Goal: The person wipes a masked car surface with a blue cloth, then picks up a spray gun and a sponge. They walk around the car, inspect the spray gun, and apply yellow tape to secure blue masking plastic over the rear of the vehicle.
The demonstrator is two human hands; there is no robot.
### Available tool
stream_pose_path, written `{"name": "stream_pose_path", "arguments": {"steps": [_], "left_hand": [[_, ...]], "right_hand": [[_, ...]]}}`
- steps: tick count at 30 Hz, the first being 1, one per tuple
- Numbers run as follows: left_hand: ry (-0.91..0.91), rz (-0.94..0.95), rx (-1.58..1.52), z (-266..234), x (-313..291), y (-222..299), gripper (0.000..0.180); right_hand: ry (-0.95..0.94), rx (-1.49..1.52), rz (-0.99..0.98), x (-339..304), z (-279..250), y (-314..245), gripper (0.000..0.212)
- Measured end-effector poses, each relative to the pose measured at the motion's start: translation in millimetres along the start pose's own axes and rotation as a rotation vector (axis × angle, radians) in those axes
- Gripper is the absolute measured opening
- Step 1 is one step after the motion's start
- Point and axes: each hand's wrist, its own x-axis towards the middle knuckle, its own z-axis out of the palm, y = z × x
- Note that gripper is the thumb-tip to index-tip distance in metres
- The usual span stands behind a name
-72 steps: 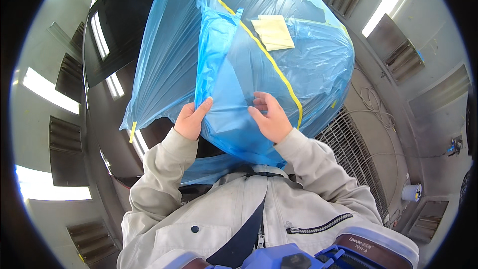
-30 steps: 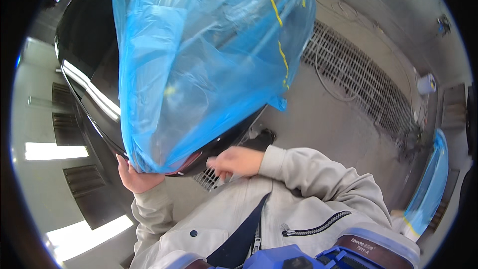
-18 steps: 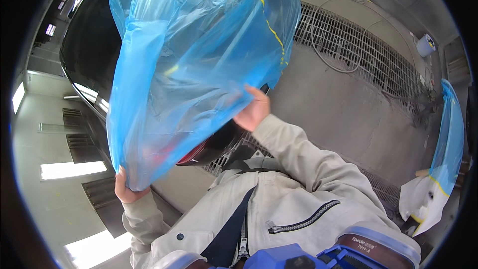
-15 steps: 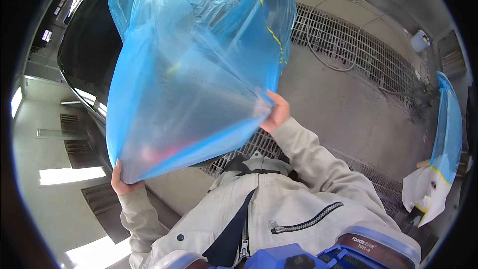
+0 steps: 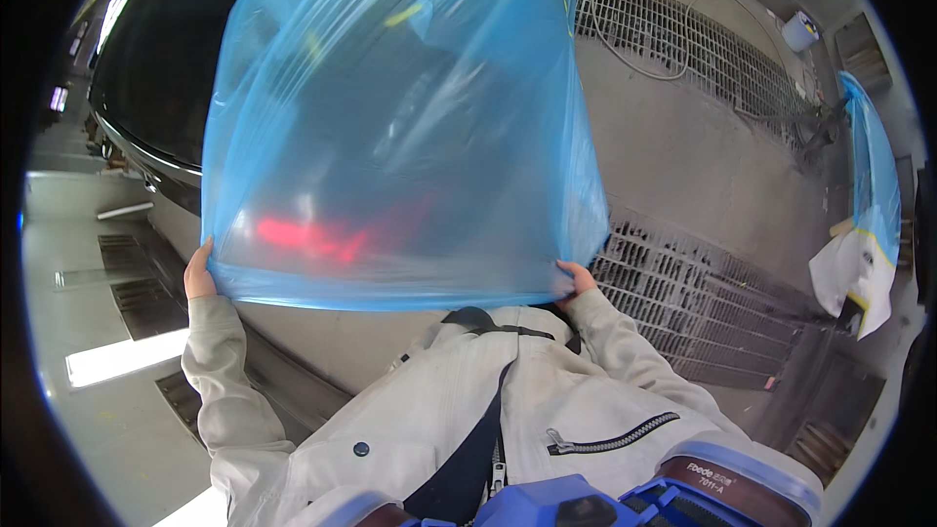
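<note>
A large sheet of thin blue plastic film (image 5: pixel 400 127) hangs spread wide in front of me, with a yellow stripe near its top. My left hand (image 5: pixel 199 271) grips its lower left corner. My right hand (image 5: pixel 576 280) grips its lower right corner. The film is stretched taut between the two hands. Behind it stands a glossy black car body (image 5: pixel 156 78); a red tail light glows through the film.
Metal floor grating (image 5: pixel 703 293) runs to my right, with more grating and a hose further back. A second blue film with white paper masking (image 5: pixel 859 234) hangs at the far right. A small white container (image 5: pixel 800 31) sits at the top right. Grey floor lies at left.
The film has gone from a bunched bundle held close together to a sheet opened wide. Both hands have moved apart to its lower corners, the right one dropping lower.
</note>
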Motion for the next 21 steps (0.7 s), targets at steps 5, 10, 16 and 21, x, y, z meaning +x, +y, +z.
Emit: {"name": "stream_pose_path", "arguments": {"steps": [5,10,16,21], "left_hand": [[0.077,0.273,0.786,-40.2,46.1,-3.8,0.033],[-0.057,0.284,0.936,-38.9,54.4,-11.4,0.032],[-0.073,-0.145,0.850,-51.0,43.4,11.9,0.020],[-0.008,-0.165,0.008,-62.2,45.5,0.7,0.013]], "right_hand": [[0.176,-0.152,-0.096,18.5,-74.1,40.0,0.050],[0.363,-0.392,-0.032,15.0,-121.8,81.4,0.020],[0.544,-0.632,0.036,20.4,-152.4,137.5,0.021],[0.539,-0.816,0.051,27.9,-161.2,175.3,0.015]]}}
